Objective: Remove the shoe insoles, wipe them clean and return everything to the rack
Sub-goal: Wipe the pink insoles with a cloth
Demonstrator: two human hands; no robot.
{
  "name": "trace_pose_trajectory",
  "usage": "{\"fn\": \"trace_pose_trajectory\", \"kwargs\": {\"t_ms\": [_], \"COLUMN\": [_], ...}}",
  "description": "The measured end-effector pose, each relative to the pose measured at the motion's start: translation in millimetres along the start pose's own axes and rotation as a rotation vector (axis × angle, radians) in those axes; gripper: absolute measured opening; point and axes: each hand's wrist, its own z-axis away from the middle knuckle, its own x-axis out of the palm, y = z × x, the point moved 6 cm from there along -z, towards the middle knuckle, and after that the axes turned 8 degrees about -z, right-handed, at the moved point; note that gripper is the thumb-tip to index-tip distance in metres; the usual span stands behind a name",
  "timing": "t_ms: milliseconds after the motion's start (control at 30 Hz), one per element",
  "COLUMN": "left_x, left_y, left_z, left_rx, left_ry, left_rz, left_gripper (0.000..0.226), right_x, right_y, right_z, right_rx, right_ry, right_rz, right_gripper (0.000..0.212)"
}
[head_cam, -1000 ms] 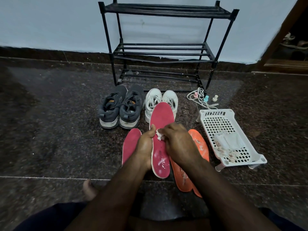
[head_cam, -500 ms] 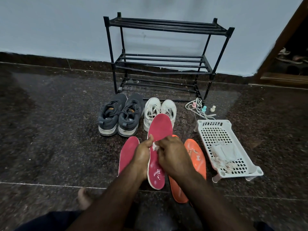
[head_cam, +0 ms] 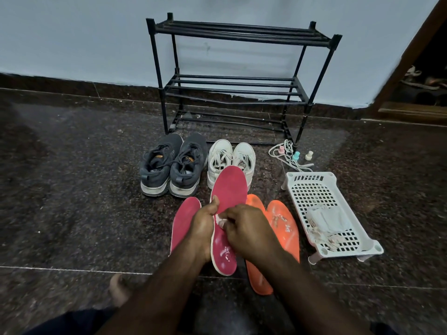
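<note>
I am holding a red insole [head_cam: 229, 189] up off the floor with my left hand [head_cam: 204, 228], my fingers curling round its edge and my thumb lying on top. My right hand [head_cam: 249, 228] is pinching a small white wipe [head_cam: 220, 220] and pressing it on the middle of the insole. I think I am doing the wiping step now, and this insole is only partly clean, because its heel end is showing wet shiny spots. Next I will need to rub the wipe down to the heel and up to the toe while gripping the insole tight so it is not bending away.

The other red insole [head_cam: 185, 221] is lying on the floor just beside my left hand. Two orange insoles [head_cam: 281, 223] are lying by my right hand, partly under my arm. The grey shoes [head_cam: 173, 165] and the white shoes [head_cam: 231, 157] are standing in front of the black rack [head_cam: 242, 85], so they are blocking its bottom shelf. A white basket [head_cam: 312, 177] with cloths is sitting to the right, with some laces [head_cam: 287, 153] near it.
</note>
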Motion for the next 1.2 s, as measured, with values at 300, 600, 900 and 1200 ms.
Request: {"fn": "trace_pose_trajectory", "kwargs": {"t_ms": [300, 600, 900, 1200], "left_x": [6, 13, 5, 15], "left_y": [10, 7, 11, 15], "left_z": [5, 7, 1, 8], "left_rx": [0.03, 0.029, 0.051, 0.039], "left_ry": [-0.043, -0.074, -0.064, -0.208], "left_rz": [0.01, -0.002, 0.023, 0.02], "left_gripper": [0.053, 0.05, 0.059, 0.058], "right_x": [-76, -46, -12, -30], "right_y": [26, 11, -3, 22], "right_z": [-7, -10, -4, -9], "right_rx": [0.222, -0.044, -0.049, 0.182], "right_ry": [0.366, 0.258, 0.052, 0.233], "right_rz": [-0.706, -0.001, 0.038, -0.462], "right_gripper": [0.014, 0.024, 0.017, 0.008]}}
